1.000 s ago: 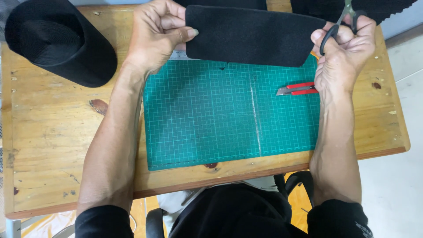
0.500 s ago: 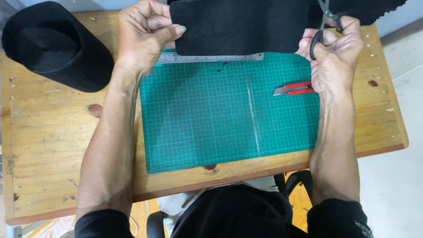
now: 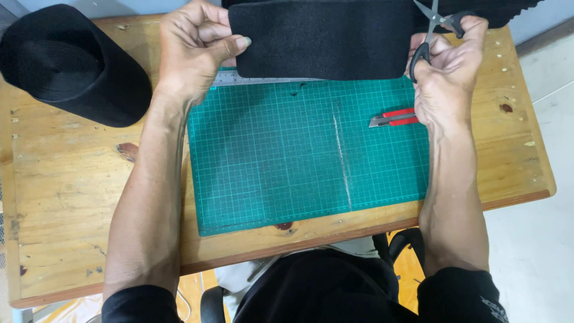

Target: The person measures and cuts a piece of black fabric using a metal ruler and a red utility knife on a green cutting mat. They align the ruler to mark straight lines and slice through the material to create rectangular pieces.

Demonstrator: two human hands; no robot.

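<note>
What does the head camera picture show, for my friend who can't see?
A left hand holds a black felt strip while the right hand works grey scissors at its end, above a green cutting mat on a wooden table.

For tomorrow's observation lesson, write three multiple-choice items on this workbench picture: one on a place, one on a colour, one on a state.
1. Where does the utility knife lie?
A. on the cutting mat
B. on the black roll
C. on the floor

2. What colour is the cutting mat?
A. blue
B. green
C. grey

3. How is the black felt piece held?
A. lying flat, untouched
B. rolled up under the table
C. gripped by the left hand while the right hand works scissors at its edge

Answers:
1 A, it rests on the mat's right side, just beside the right hand.
2 B, a green gridded surface.
3 C, the left hand pinches its left end and the scissors meet its right end.
</note>
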